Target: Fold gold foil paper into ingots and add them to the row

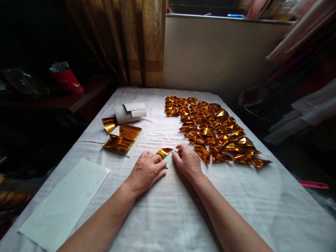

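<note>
My left hand (148,171) lies over a small folded piece of gold foil paper (164,152), its fingers bent across it and pressing it to the cloth. Part of the piece is hidden beneath that hand, and a pointed end sticks out to the right. Just beyond this tip is my right hand (188,161), loosely curled, with thumb and fingers a little apart and nothing visible between them. Flat gold sheets (126,137) lie to the upper left. Rows of folded gold foil pieces (207,132) spread out beyond my right hand.
A white sheet covers the table (236,206). Curled white paper (130,112) rests behind the gold sheets, and a long white paper strip (65,204) lies at the left edge. A red container (67,79) stands on a dark side table. Curtain and wall close off the back.
</note>
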Demonstrator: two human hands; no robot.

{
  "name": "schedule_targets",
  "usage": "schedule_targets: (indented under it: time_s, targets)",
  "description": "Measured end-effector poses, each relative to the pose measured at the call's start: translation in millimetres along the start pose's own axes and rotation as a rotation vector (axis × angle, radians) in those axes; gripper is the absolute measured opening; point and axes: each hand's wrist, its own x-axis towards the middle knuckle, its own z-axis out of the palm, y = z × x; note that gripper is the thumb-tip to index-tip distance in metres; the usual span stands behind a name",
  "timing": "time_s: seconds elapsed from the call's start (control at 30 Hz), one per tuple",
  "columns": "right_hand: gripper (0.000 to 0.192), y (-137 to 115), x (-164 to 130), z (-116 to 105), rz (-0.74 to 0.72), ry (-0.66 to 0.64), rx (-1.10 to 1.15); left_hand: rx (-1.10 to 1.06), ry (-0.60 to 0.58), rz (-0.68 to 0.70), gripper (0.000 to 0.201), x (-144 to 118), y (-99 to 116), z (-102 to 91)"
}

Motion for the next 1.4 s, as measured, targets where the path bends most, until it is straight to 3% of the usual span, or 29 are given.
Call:
schedule_targets:
  time_s: [0.2,0.5,0.67,0.87,1.1,1.4]
  targets:
    - [0.018,-2.4,3.9,-2.3,0.038,-0.074,-0.021,-0.004,0.034,-0.008,0.014,-0.7,-6.4,2.2]
    - [0.036,20.7,-3.9,-13.7,-0.148,-0.217,0.292,-0.044,0.081,0.026,0.009,1.1,-23.3,-2.9]
    - [0.027,29.4,-0.2,-13.7,-0.227,-0.19,0.354,-0.075,0.069,-0.006,0.009,-1.5,-23.8,1.5]
    - [0.015,32.7,4.1,-16.6,-0.351,-0.184,0.293,-0.102,0.063,-0.005,0.008,-2.2,-26.2,1.3]
    - [0.027,34.5,4.7,-14.2,-0.42,-0.187,0.205,-0.102,0.075,0.006,0.01,-0.2,-30.4,-0.5]
    - [0.02,31.1,3.7,-14.4,-0.521,-0.187,0.114,-0.114,0.091,0.014,0.012,-0.9,-32.7,1.3]
